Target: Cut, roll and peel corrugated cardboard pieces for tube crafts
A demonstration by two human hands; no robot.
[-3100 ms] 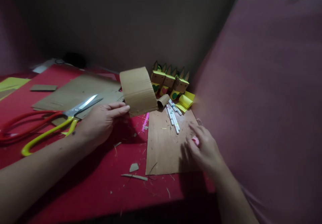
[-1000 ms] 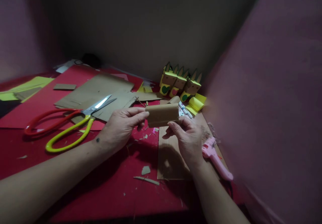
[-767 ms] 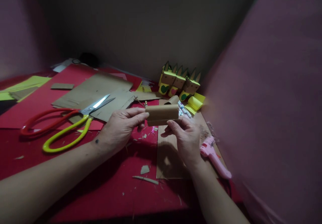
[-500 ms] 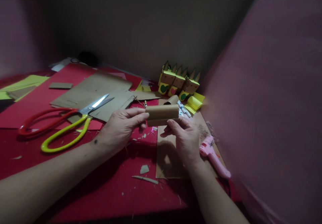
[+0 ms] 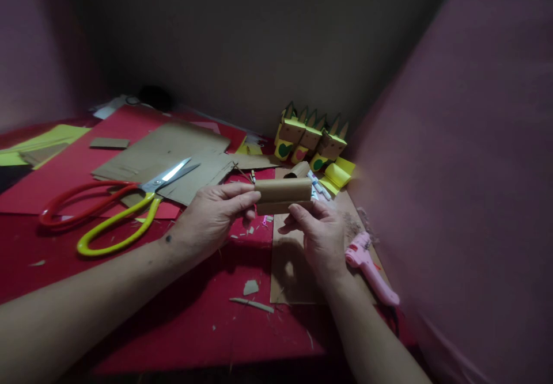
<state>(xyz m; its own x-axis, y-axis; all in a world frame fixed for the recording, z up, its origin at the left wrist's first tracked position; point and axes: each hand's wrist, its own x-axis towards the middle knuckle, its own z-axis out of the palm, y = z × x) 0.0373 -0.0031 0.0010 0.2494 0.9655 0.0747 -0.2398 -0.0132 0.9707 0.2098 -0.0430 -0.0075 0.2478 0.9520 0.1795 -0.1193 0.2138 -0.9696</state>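
A brown piece of cardboard [image 5: 283, 189], rolled along its top with a flat flap below, is held up level between both hands. My left hand [image 5: 216, 211] pinches its left end between thumb and fingers. The lower right edge is in the grip of my right hand [image 5: 319, 234], with the thumb in front. Beneath the hands lies a flat cardboard sheet [image 5: 298, 286] on the red table covering. Just beyond the roll is another cardboard tube [image 5: 298, 170].
Large scissors [image 5: 149, 191] with red and yellow handles lie partly open on cardboard sheets [image 5: 173, 139] at left. A pink glue gun [image 5: 371, 272] rests at right. Small cardboard figures [image 5: 309, 136] stand at the back near yellow paper [image 5: 341, 174]. Scraps [image 5: 250, 287] litter the front.
The whole scene sits slightly further right in view, as if the camera turned a little. Both hands keep the same hold on the rolled cardboard.
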